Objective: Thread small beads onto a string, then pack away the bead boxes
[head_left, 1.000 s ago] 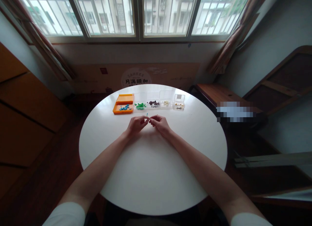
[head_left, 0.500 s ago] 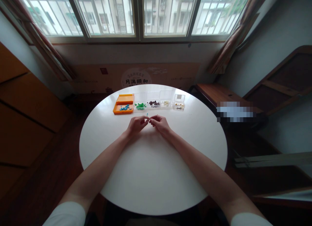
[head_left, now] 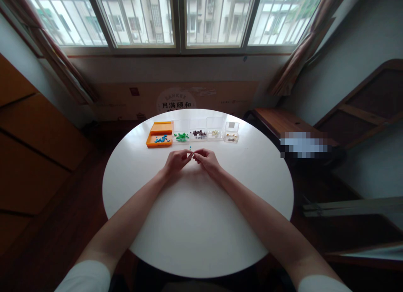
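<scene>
Orange box point(head_left: 161, 127) with blue bits point(head_left: 163, 139) on the left. Left hand point(head_left: 178, 161)'s curled in, can't tell if it's pinching anything. Green bits point(head_left: 181, 137) behind it. Tiny blue piece point(head_left: 190, 147) sits just past where the hands meet. Right hand point(head_left: 206, 160): bent fingers, grip's unclear too. Pale bits point(head_left: 215, 133) further right.

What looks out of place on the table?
Perhaps one tiny bluish piece just beyond the left hand: it shows outside the orange box, where other blue pieces lie. Whether it is held is unclear. Nothing else stands out.
</scene>
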Motion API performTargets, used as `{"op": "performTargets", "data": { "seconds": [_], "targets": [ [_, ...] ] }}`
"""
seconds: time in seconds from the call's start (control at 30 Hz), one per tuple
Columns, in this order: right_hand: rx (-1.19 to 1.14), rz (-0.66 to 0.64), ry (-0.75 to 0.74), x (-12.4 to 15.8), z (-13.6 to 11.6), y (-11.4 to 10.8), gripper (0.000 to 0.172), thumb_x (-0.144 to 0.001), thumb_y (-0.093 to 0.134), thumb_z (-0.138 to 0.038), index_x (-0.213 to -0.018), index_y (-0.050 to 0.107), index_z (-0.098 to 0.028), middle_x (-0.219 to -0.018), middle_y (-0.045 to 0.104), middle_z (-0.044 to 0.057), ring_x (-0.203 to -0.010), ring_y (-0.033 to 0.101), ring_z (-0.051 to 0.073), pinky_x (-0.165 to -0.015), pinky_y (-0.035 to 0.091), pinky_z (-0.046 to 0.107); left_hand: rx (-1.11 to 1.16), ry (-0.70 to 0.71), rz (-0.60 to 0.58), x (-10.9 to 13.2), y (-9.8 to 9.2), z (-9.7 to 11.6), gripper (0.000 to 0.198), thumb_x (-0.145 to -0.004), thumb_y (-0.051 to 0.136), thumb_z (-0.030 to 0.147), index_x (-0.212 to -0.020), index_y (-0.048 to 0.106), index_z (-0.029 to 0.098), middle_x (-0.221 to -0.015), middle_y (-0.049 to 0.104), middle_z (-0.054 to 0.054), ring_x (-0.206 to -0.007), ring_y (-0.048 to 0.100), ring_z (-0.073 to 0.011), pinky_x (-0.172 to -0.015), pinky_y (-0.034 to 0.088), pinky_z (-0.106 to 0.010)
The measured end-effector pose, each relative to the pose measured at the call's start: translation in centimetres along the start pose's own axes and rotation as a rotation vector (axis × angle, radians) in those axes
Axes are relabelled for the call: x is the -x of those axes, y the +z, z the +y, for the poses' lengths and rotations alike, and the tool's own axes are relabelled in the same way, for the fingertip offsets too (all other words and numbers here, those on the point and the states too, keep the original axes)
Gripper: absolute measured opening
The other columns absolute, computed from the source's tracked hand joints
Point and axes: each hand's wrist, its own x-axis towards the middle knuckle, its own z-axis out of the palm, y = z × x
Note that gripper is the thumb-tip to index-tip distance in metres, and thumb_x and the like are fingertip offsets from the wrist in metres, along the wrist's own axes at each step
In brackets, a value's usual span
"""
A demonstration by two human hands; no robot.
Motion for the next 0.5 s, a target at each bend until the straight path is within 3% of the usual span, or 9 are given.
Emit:
{"op": "performTargets", "data": {
  "seconds": [0.5],
  "targets": [
    [-0.001,-0.01,0.019,0.03,-0.24,0.01,0.03,-0.057,0.074,-0.039,-0.075,0.068,-0.016,-0.063,0.064,0.002,-0.056,0.053,0.011,-0.053,0.04,0.025,0.01,0.004,0.013,0.0,-0.11,0.02,0.024,-0.083,0.054,0.037,-0.087,0.069,0.018,-0.051,0.055,0.003,-0.046,0.046,-0.0058,-0.05,0.034,-0.017]
  ]
}}
